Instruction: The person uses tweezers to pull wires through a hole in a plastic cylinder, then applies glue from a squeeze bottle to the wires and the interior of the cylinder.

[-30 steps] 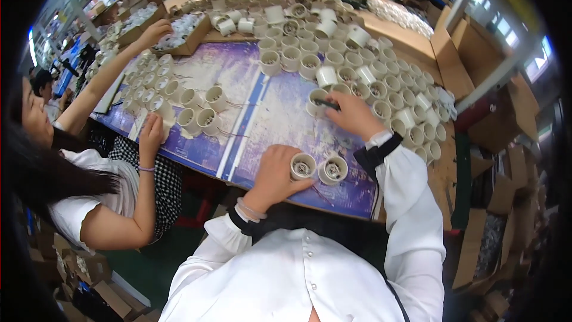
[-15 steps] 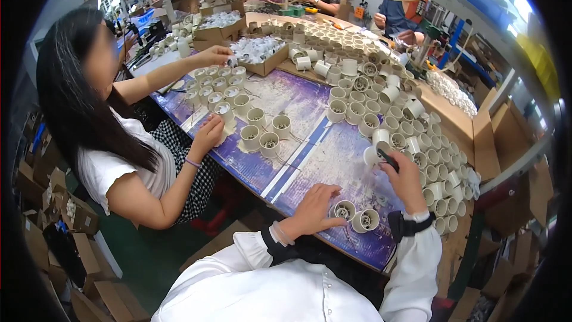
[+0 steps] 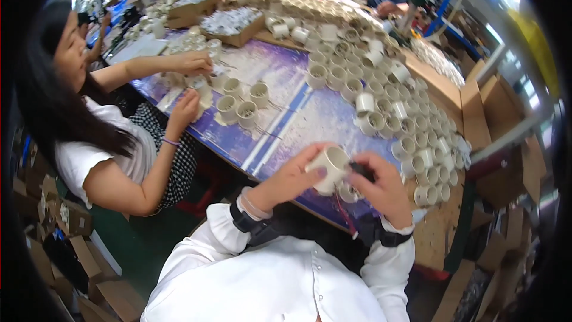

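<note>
Looking down through the head view, I see my left hand point(image 3: 292, 176) wrapped around a cream cup point(image 3: 329, 167), fingers closed on its side, lifting it just above the near edge of the desk point(image 3: 280, 119). My right hand point(image 3: 381, 188) sits just beside the cup's right side, its fingers pinched on a small dark part point(image 3: 361, 170) that touches or nearly touches the cup; I cannot tell which. Another cup point(image 3: 347, 192) lies on the desk under my hands.

The desk has a blue and purple top dusted with white powder. Rows of cups point(image 3: 387, 92) crowd its far and right side. A cardboard tray point(image 3: 232, 24) of pale pieces stands at the far left.

To my left a co-worker in a white top point(image 3: 95, 155) sits at the desk, both hands among a cluster of cups point(image 3: 238, 104). Cardboard boxes point(image 3: 494, 101) stand off the right edge.
</note>
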The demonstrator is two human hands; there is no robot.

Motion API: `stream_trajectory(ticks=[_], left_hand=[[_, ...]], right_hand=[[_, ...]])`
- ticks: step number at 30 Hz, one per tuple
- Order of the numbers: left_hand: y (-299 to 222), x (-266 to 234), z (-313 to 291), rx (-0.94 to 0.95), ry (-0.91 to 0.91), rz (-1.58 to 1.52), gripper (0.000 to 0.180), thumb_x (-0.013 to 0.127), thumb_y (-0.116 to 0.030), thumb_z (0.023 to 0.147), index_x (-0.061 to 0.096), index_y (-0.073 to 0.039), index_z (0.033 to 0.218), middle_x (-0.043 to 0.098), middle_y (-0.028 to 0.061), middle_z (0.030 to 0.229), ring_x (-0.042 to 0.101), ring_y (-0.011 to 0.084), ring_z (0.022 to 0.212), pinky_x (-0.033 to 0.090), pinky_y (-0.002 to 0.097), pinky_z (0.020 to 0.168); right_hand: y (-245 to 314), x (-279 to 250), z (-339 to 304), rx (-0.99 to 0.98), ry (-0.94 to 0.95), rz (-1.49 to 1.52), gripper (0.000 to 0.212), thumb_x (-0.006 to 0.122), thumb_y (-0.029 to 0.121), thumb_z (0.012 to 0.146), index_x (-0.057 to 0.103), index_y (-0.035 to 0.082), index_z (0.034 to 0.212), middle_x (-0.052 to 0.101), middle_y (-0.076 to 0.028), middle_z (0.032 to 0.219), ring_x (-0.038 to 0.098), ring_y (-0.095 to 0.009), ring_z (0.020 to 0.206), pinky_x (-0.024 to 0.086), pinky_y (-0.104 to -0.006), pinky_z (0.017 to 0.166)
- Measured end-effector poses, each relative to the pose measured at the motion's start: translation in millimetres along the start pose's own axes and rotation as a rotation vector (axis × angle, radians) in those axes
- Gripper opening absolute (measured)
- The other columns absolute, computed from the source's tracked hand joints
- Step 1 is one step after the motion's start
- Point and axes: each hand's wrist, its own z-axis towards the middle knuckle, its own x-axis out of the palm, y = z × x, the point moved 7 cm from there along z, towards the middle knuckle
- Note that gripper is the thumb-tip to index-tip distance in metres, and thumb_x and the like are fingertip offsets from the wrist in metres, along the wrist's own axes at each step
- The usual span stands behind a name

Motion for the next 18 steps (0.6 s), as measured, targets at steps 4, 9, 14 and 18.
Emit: stream_trajectory(ticks=[4, 9, 14, 18], left_hand=[[10.2, -15.8, 1.4, -0.201, -0.212, -0.264, 0.055, 0.050, -0.042, 0.097, 0.040, -0.005, 0.137, 0.058, 0.0105, 0.121, 0.058, 0.0129, 0.098, 0.050, 0.0245, 0.072], [22.4, -10.0, 11.0, -0.204, -0.233, -0.639, 0.049, 0.043, -0.040, 0.101, 0.043, -0.006, 0.135, 0.059, 0.0104, 0.120, 0.059, 0.0127, 0.093, 0.047, 0.0219, 0.064], [27.7, 0.5, 10.7, -0.190, -0.268, -0.696, 0.048, 0.043, -0.041, 0.101, 0.045, -0.006, 0.133, 0.059, 0.0103, 0.121, 0.058, 0.0130, 0.091, 0.045, 0.0230, 0.063], [19.9, 10.3, 12.2, -0.175, -0.304, -0.604, 0.044, 0.047, -0.037, 0.100, 0.047, -0.005, 0.129, 0.059, 0.0092, 0.117, 0.055, 0.0117, 0.088, 0.045, 0.0260, 0.070]], right_hand=[[-15.7, -6.8, -3.0, 0.061, -0.338, 0.220, 0.021, 0.064, 0.003, 0.088, 0.059, 0.003, 0.108, 0.059, 0.003, 0.086, 0.054, -0.005, 0.073, 0.044, -0.0203, 0.063], [-35.7, -7.6, -21.4, -0.001, -0.464, 0.424, 0.020, 0.063, 0.001, 0.088, 0.059, 0.003, 0.108, 0.059, 0.002, 0.089, 0.052, -0.003, 0.073, 0.043, -0.0189, 0.063], [-31.8, 11.8, -25.6, -0.044, -0.487, 0.444, 0.019, 0.063, 0.001, 0.088, 0.059, 0.002, 0.107, 0.058, 0.002, 0.089, 0.050, -0.002, 0.075, 0.041, -0.0176, 0.063], [-25.3, 17.9, -24.7, -0.062, -0.501, 0.406, 0.016, 0.063, 0.003, 0.089, 0.059, 0.002, 0.105, 0.057, 0.003, 0.088, 0.049, -0.002, 0.076, 0.041, -0.0173, 0.065]])
